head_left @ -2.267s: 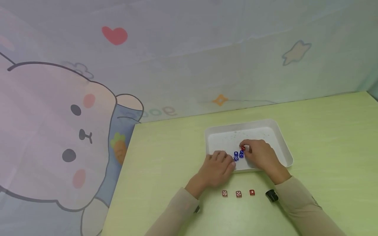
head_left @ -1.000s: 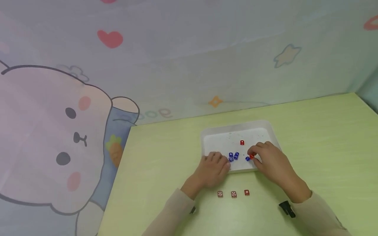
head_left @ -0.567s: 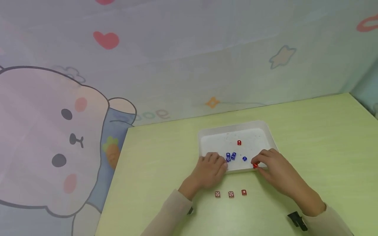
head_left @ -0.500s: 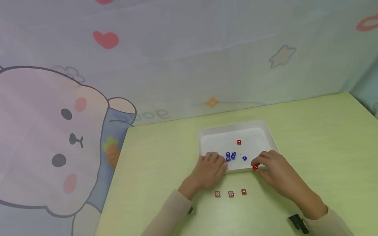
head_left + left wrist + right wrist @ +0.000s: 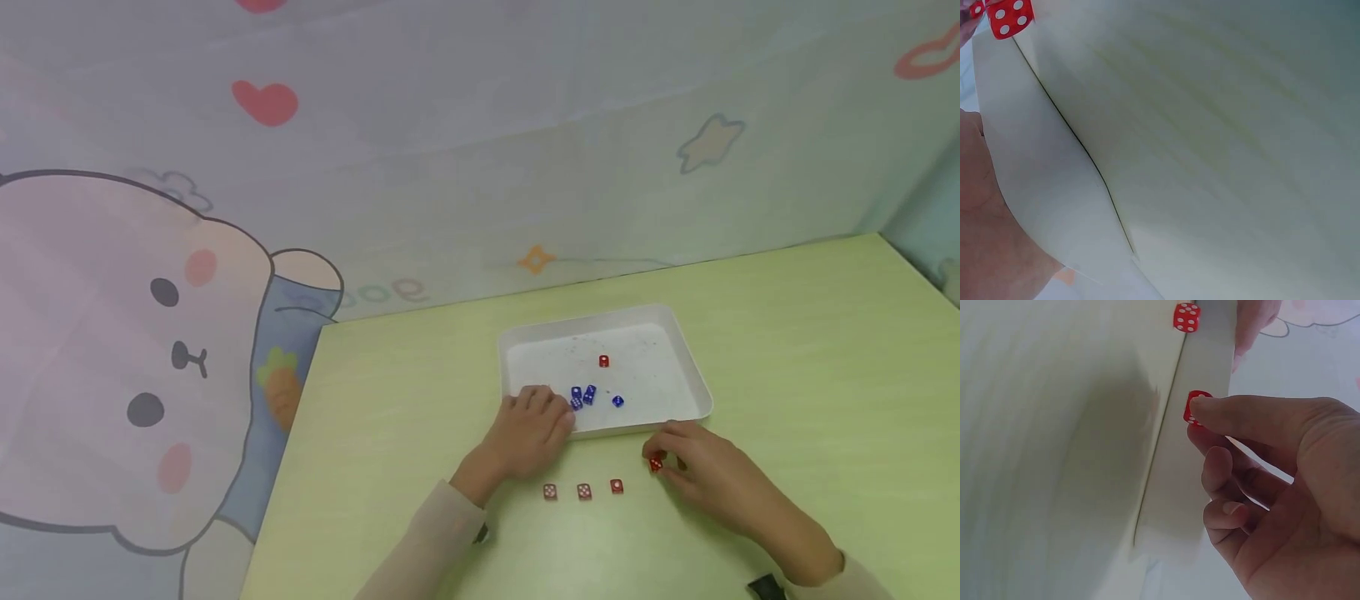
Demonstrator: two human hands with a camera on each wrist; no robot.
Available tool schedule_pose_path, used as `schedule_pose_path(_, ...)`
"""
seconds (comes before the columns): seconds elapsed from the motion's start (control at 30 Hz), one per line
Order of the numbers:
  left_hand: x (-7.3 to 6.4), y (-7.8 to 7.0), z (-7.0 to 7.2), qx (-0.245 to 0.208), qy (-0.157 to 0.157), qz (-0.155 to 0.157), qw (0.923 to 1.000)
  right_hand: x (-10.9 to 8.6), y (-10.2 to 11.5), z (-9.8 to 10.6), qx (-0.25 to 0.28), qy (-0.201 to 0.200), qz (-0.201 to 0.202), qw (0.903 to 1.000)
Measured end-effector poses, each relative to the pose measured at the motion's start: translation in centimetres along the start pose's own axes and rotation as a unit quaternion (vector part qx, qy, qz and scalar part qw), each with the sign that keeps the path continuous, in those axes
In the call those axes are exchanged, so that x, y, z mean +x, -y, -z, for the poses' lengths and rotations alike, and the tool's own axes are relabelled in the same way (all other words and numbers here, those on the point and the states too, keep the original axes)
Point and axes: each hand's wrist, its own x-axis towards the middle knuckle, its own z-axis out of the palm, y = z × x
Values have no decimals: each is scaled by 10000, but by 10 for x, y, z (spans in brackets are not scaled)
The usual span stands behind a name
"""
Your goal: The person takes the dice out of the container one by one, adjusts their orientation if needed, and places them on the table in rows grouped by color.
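Observation:
My right hand point(image 5: 708, 475) pinches a red die point(image 5: 656, 463) between thumb and forefinger, in front of the white tray point(image 5: 697, 383). That die point(image 5: 1189, 410) shows partly behind the thumb in the right wrist view. My left hand point(image 5: 528, 429) grips the tray's front rim near its left corner, fingers curled over into it. Inside the tray lie several blue dice point(image 5: 590, 395), one of them apart from the cluster, and a red die point(image 5: 603, 361). Three red dice point(image 5: 584, 492) sit in a row on the table before the tray.
The pale green table point(image 5: 795, 350) stretches around the tray, with its back edge against a printed cloth point(image 5: 450, 150). A black object point(image 5: 767, 587) is by the right sleeve. The tray's outer wall point(image 5: 1041, 150) crosses the left wrist view.
My right hand separated a red die from the blue ones, then carried it right and over the tray's front rim towards me. Another red die stays in the tray. My left hand keeps its place.

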Motion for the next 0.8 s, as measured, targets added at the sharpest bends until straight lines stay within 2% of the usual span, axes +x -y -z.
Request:
schedule_pose_path(0.4,1,1,1,-40,8,19,10000,-3,-1,-11,97,13,300,9995)
schedule_pose_path(0.8,0,2,4,-68,-46,89,9999,-1,0,-11,41,145,412,9990)
